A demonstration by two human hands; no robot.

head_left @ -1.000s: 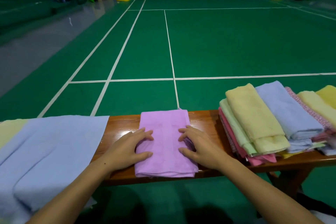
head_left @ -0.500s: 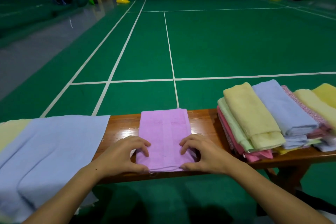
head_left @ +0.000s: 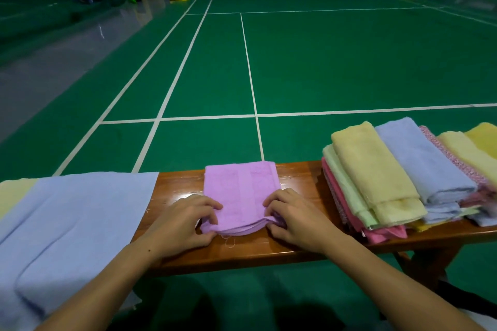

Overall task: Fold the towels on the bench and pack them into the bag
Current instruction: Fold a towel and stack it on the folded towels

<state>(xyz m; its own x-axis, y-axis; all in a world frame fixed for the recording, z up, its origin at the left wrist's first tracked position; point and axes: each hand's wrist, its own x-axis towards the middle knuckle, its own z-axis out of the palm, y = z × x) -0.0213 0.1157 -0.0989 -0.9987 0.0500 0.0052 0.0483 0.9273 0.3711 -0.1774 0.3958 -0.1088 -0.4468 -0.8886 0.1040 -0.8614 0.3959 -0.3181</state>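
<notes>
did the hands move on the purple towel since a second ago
Yes. Both the left hand and right hand slid back toward the bench's near edge and now pinch the purple towel's near corners.

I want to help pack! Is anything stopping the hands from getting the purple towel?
No. The left hand and right hand already pinch the near corners of the purple towel on the bench. Nothing lies between them. The bag isn't clearly in view, so that path can't be judged.

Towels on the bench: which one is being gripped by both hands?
The purple towel, folded at mid-bench; the left hand and right hand pinch its near corners. The rest lie untouched.
</notes>
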